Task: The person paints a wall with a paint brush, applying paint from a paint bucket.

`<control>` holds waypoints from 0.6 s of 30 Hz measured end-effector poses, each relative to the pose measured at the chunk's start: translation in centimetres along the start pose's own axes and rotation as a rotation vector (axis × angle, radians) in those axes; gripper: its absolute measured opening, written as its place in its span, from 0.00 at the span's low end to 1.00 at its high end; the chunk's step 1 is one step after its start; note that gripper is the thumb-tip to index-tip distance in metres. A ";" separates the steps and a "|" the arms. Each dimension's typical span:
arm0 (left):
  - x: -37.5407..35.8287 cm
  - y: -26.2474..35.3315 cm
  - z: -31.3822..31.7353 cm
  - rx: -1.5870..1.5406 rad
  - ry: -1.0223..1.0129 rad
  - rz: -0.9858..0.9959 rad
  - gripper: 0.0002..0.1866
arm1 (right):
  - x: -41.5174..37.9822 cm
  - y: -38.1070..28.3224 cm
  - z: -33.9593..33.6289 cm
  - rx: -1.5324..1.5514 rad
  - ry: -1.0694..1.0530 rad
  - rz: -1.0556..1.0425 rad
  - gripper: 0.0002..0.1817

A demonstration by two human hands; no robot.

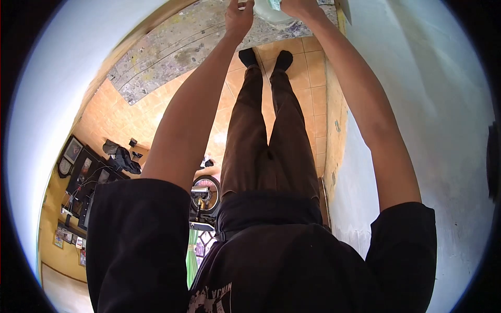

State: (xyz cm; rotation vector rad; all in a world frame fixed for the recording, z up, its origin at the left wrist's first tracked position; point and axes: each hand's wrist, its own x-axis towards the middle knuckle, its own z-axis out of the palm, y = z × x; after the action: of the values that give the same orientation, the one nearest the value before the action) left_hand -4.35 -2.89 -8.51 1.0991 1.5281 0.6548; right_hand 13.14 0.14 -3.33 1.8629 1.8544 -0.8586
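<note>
My left hand (239, 16) is at the top edge of the view, its fingers curled close beside the left side of a pale, translucent round container (271, 15). Whether it grips the rim is hidden. My right hand (301, 7) reaches over the container's right side, and its fingers are mostly cut off by the frame. Something white and greenish shows inside the container, which appears over a paint-spattered grey board (172, 55).
Pale walls (428, 130) flank both sides. My feet in dark socks (282, 61) are on an orange tiled floor (313, 68) below the board. Farther off are a motorcycle wheel (206, 193), a dark cabinet with cables (86, 175), and a dark cloth heap (125, 159).
</note>
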 end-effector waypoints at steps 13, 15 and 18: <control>0.1 0.7 -0.5 0.093 -0.031 -0.029 0.19 | -0.2 -0.7 -1.5 0.024 -0.051 0.005 0.09; 0.1 0.5 -0.5 0.089 -0.032 -0.018 0.20 | -0.1 -0.7 -1.0 -0.010 -0.038 -0.044 0.09; 0.4 -0.2 -0.6 0.119 -0.036 0.073 0.19 | -0.2 -0.9 -0.9 -0.042 -0.055 -0.067 0.09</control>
State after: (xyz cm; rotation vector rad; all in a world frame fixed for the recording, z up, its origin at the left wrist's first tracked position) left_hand -5.00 -2.55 -8.67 1.2549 1.5178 0.5963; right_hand 12.42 0.60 -2.41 1.7434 1.8963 -0.8778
